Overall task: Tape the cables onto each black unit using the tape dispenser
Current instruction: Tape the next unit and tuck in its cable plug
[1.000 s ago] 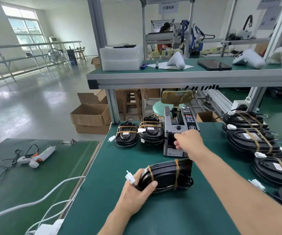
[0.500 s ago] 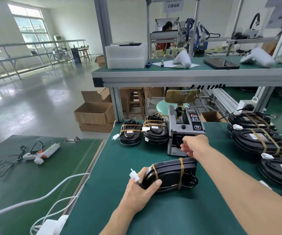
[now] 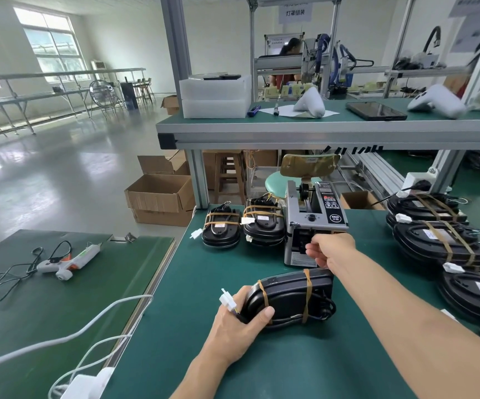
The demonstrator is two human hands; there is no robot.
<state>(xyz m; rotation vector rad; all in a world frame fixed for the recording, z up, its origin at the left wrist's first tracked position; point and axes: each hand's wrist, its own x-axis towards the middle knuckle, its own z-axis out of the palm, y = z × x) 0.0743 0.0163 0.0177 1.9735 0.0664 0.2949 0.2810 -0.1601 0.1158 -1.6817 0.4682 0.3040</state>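
A black unit (image 3: 287, 298) lies on the green table near me, its cable bound by two brown tape bands. My left hand (image 3: 238, 321) grips its left end, thumb on top, and the white connector (image 3: 227, 299) sticks up between my fingers. Just behind it stands the grey tape dispenser (image 3: 313, 223). My right hand (image 3: 331, 251) is at the dispenser's front outlet with fingers curled and fingertips pinched together as on a tape strip; the strip itself is barely visible.
Two taped units (image 3: 221, 228) (image 3: 263, 226) sit left of the dispenser. Several more black units (image 3: 434, 240) are stacked along the right edge. On the lower left table lie a glue gun (image 3: 65, 260) and white cables (image 3: 89, 332). A shelf (image 3: 319, 133) hangs overhead.
My right hand has drawn slightly back toward me from the dispenser's outlet. My left hand keeps its grip on the unit, which has not moved.
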